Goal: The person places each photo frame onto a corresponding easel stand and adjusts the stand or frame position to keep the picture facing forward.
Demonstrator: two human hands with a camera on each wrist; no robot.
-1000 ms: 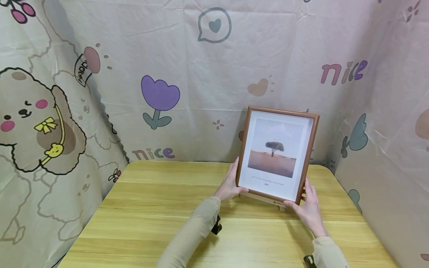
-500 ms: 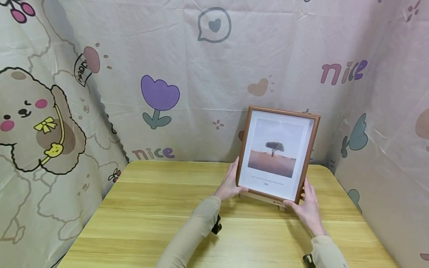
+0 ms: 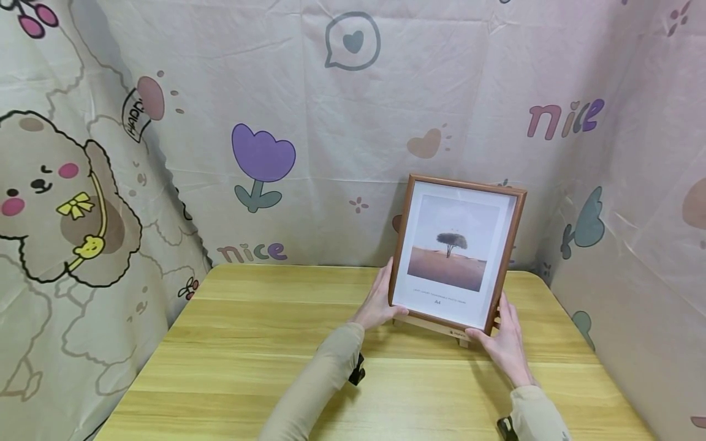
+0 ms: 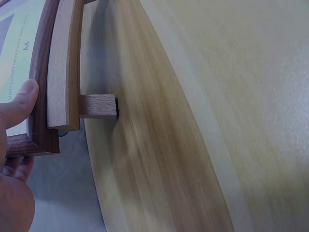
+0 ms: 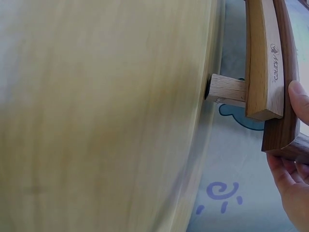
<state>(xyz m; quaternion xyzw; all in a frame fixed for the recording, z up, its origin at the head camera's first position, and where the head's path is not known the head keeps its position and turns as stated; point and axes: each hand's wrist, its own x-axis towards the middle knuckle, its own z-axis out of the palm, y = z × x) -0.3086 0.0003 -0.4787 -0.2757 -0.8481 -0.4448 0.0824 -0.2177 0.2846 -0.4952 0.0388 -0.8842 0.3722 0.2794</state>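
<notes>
A brown wooden picture frame (image 3: 458, 254) with a tree print stands leaning back on the ledge of a small wooden tabletop easel (image 3: 432, 327). My left hand (image 3: 377, 303) grips the frame's lower left corner, its thumb (image 4: 24, 99) on the front and the fingers around the side edge. At the lower right corner, my right hand (image 3: 504, 343) holds the frame in the same way, thumb (image 5: 299, 101) in front. In the wrist views, the easel's ledge (image 5: 264, 58) runs under the frame's bottom edge, and a short leg (image 4: 99, 106) meets the table. The frame hides most of the easel.
The wood-grain table (image 3: 265, 343) stretches out to the left and in front of the easel. Behind it hangs a printed cloth (image 3: 353, 122), which also covers the left and right sides. The table's back edge lies close behind the frame.
</notes>
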